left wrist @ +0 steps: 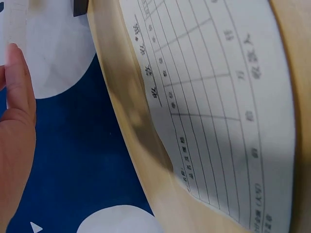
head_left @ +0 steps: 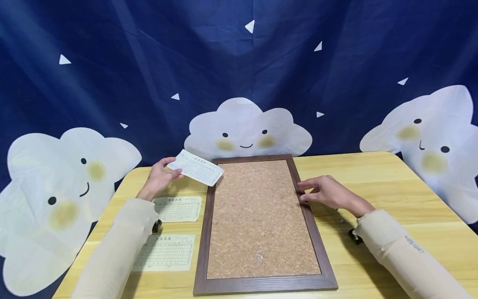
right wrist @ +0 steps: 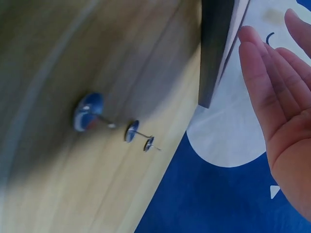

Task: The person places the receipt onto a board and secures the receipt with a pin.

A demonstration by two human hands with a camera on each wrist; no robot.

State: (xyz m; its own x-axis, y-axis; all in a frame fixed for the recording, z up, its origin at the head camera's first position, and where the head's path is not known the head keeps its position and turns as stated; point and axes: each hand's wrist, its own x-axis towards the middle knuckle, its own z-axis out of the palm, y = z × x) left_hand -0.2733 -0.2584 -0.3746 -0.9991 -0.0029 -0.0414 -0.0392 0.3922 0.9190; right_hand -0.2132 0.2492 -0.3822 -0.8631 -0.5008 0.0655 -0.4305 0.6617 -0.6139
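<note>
Step in hand, by judgement: transfer of a slip (head_left: pixel 198 168) to the board (head_left: pixel 257 220). The next move appears to call for bringing the slip fully over the board and laying it flat; the pins (right wrist: pixel 131 131) on the table (head_left: pixel 366 174), right of the board, would probably secure it. The left hand (head_left: pixel 160 177) pinches the slip's left end between thumb and fingers; its right end overlaps the board's upper-left edge. The right hand (head_left: pixel 328 193), fingers extended and visibly holding nothing, is at the board's right edge; contact cannot be confirmed.
</note>
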